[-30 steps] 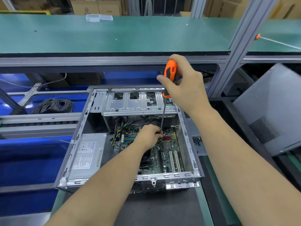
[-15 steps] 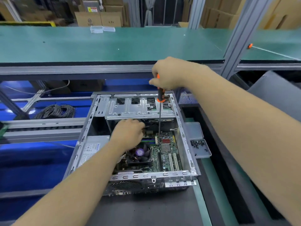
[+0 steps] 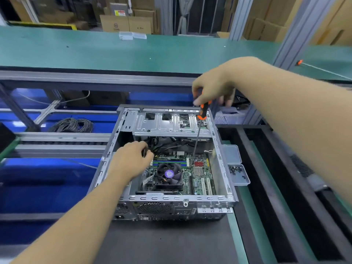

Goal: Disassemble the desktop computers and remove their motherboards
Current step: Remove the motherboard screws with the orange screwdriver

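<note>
Green matting covers the long bench point(image 3: 76, 52) at the back, cardboard boxes point(image 3: 126, 23) stacked behind it, and nearer in, the open computer case point(image 3: 122, 134) sits on a dark mat point(image 3: 171, 242) with blue bins to the left. Right hand point(image 3: 213, 86) is up high, fingers curled around the orange handle of the screwdriver point(image 3: 202, 112), the long shaft running down so the tip meets the motherboard point(image 3: 200, 174) near its far right corner, beside the red connectors. Left hand point(image 3: 131, 161) reaches inside the case at the board's far left edge, fingers curled around what looks like a bundle of black cables point(image 3: 162, 147); exactly what it pinches I can't tell. The board lies flat in the bottom of the case, fan point(image 3: 168, 175) in the middle, so it is not out yet.

Best play, I'd say: keep the shaft upright on the screw head, press down firmly before turning so the tip doesn't skate onto the circuitry, and hold those cables well aside. Loosened screws belong in the small clear tray point(image 3: 240, 180) hanging just beside the case's right wall, where a few dark screws point(image 3: 235, 169) already lie.
</note>
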A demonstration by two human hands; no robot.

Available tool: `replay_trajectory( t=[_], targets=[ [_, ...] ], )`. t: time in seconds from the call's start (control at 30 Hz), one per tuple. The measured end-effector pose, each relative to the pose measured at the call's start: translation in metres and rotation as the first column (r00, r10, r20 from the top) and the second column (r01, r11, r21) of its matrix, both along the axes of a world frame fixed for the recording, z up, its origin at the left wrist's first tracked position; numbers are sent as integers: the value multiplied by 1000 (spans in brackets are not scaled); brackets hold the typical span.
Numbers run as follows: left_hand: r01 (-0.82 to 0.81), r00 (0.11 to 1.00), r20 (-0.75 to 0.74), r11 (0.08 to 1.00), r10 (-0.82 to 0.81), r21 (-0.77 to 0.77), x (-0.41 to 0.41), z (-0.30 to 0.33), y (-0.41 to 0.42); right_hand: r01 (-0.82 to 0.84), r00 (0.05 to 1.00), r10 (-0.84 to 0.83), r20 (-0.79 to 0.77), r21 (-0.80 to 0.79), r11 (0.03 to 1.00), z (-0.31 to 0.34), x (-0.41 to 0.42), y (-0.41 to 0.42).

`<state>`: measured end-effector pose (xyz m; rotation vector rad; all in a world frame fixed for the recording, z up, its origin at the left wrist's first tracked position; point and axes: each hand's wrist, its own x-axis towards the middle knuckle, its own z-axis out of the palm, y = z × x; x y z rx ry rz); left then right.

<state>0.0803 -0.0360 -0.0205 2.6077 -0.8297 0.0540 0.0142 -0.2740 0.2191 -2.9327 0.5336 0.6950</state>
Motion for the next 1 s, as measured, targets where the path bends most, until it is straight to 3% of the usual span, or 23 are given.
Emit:
replay_trajectory(
  t=[0.07, 0.1, 0.2, 0.3, 0.4, 0.43, 0.57, 0.67, 0.73, 0.8, 0.87, 0.93, 1.0],
  targets=[
    [2, 1000, 2, 1000, -2, 4, 0, -1, 0, 48, 998, -43, 36, -162, 986, -1, -4, 1],
    [-1, 1000, 5, 1000, 1, 3, 0, -1, -1, -3, 997, 21, 80, -216, 976, -3, -5, 2],
    [-8, 1000, 4, 1000, 8, -7, -1, 0, -1, -194, 960, 219, 172, -152, 969, -7, -7, 2],
    [-10, 1000, 7, 1000, 10, -18, -3, 2, -1, -114, 984, 120, 129, -52, 992, -5, -12, 9],
    [-21, 1000, 14, 999, 22, -29, -5, 2, -1, -73, 979, 125, 161, -299, 952, -10, -12, 12],
    [-25, 1000, 17, 999, 26, -32, -5, 2, -1, -104, 968, 166, 189, -301, 948, -11, -12, 11],
    [-32, 999, 27, 999, 33, -40, -5, 2, -1, -225, 958, 231, 172, -55, 973, -6, -18, 14],
    [-27, 999, 30, 999, 28, -40, -4, 2, -2, -103, 969, 143, 202, -196, 975, -12, -20, 17],
    [-29, 999, 35, 999, 30, -39, -4, 1, -1, -127, 950, 199, 242, -285, 950, -15, -17, 15],
    [-30, 999, 39, 999, 32, -37, -3, 0, -1, -203, 942, 233, 241, -142, 969, -12, -18, 11],
    [-28, 998, 47, 999, 29, -28, -2, -1, -1, -141, 974, 136, 180, 16, 990, -6, -20, 13],
    [-27, 998, 48, 999, 28, -26, -2, -2, -1, -34, 991, 50, 120, -132, 991, -6, -20, 14],
    [-29, 999, 42, 999, 30, -32, -1, -3, -1, -87, 976, 142, 163, -309, 947, -11, -18, 12]
  ],
)
